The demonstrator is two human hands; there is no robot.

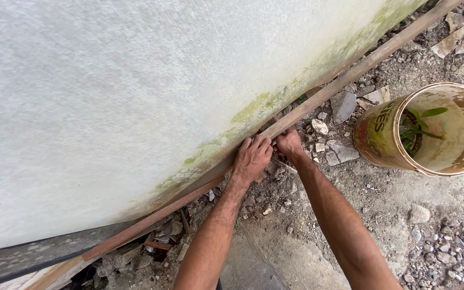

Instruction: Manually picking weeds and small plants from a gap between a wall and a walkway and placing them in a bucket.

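- My left hand (252, 157) lies on the long wooden strip (318, 99) at the foot of the white wall (135, 80), fingers curled over its edge.
- My right hand (289, 144) is fisted tight around the strip just beside it.
- A dirty bucket (382, 134) stands near on the rubble ground (393, 215).

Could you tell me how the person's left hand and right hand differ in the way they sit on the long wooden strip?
The left hand lies flat over the long wooden strip, fingers spread across its top towards the white wall. The right hand is curled into a tighter fist, gripping the strip from the ground side, nearer the dirty bucket. Both press the same stretch of strip, side by side, almost touching.
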